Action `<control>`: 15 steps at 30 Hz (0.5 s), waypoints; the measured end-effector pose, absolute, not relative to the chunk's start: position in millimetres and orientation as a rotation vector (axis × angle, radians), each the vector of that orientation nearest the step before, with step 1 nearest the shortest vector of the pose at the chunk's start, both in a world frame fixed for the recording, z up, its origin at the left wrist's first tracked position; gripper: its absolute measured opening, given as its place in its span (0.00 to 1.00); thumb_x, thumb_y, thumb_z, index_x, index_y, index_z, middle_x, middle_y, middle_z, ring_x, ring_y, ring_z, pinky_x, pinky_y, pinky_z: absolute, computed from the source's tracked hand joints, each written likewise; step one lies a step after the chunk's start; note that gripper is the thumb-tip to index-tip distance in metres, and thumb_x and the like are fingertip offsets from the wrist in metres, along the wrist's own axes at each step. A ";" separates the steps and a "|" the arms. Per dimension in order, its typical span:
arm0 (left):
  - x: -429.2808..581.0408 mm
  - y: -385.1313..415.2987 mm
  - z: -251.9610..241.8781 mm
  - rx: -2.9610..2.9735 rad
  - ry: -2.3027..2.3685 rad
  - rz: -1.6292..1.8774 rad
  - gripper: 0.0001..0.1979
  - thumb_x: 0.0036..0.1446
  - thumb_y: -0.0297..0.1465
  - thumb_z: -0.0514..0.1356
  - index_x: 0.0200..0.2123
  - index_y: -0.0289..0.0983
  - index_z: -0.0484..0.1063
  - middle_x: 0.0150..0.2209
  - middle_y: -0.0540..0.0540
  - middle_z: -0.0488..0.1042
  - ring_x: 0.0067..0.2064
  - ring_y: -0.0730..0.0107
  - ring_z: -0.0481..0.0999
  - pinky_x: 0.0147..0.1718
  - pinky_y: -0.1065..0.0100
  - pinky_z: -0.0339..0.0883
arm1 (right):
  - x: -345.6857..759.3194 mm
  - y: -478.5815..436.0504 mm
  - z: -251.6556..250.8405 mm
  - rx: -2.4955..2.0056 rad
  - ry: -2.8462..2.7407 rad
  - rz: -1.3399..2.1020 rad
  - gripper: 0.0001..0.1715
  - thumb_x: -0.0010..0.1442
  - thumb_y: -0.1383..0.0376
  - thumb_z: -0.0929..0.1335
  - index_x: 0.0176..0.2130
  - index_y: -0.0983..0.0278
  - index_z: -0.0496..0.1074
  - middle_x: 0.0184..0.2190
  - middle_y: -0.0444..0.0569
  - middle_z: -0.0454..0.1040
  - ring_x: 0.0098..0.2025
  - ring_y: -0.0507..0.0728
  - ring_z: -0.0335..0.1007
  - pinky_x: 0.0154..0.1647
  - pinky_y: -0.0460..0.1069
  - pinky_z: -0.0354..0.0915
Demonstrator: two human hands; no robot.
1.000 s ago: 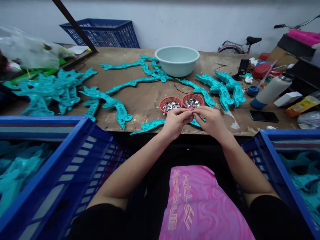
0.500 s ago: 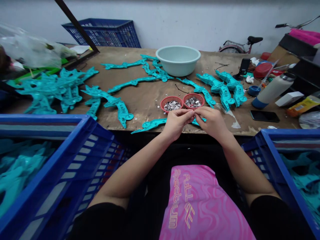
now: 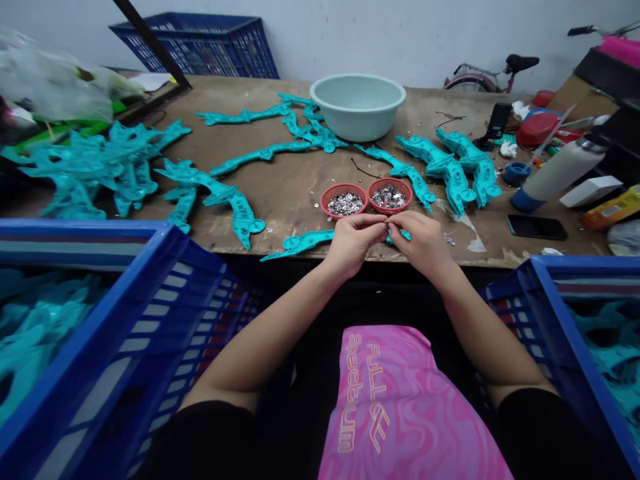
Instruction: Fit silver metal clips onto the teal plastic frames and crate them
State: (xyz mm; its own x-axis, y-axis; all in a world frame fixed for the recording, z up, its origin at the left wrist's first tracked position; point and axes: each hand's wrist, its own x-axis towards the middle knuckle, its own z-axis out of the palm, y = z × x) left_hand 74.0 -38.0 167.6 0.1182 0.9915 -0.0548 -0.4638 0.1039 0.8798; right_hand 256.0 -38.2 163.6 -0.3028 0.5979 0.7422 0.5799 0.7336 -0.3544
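My left hand (image 3: 353, 241) and my right hand (image 3: 423, 241) meet fingertip to fingertip at the table's front edge, both pinched shut on something too small to make out. Under them lies a long teal plastic part (image 3: 300, 243), its right end hidden by my hands. Just beyond my fingers stand two small red baskets (image 3: 344, 199) (image 3: 390, 194) filled with shiny metal bits.
Several more teal parts (image 3: 100, 175) (image 3: 450, 170) are spread over the wooden table (image 3: 290, 187). A pale bowl (image 3: 357, 105) stands at the back. A bottle (image 3: 555, 175), phone (image 3: 537, 227) and clutter sit right. Blue crates (image 3: 125, 320) (image 3: 565, 333) of teal parts flank my lap.
My hands stay together, pinching at the same spot. The view has tipped slightly downward, so everything on the table sits a little higher in the picture.
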 end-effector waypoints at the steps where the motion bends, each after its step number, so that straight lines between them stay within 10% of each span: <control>1: 73.9 -37.7 166.6 0.826 0.802 1.267 0.22 0.40 0.35 0.87 0.38 0.34 0.90 0.35 0.42 0.87 0.36 0.69 0.85 0.45 0.66 0.80 | 255.3 -38.0 162.9 -0.896 -1.991 0.010 0.11 0.77 0.66 0.69 0.47 0.61 0.83 0.44 0.53 0.87 0.46 0.62 0.84 0.50 0.55 0.77; 15: 80.0 -42.8 161.6 0.881 0.820 1.306 0.20 0.41 0.36 0.86 0.37 0.36 0.90 0.38 0.42 0.88 0.39 0.65 0.86 0.47 0.63 0.81 | 252.5 -42.3 161.0 -0.940 -1.919 -0.056 0.10 0.75 0.67 0.68 0.43 0.60 0.81 0.40 0.52 0.86 0.42 0.62 0.83 0.46 0.56 0.76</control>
State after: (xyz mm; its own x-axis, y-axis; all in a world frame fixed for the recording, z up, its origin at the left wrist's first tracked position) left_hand 80.0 -42.8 161.6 0.0928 0.9956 -0.0127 -0.4444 0.0529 0.8943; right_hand 252.5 -42.3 161.0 -0.2397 0.5845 0.7752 0.6287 0.7019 -0.3347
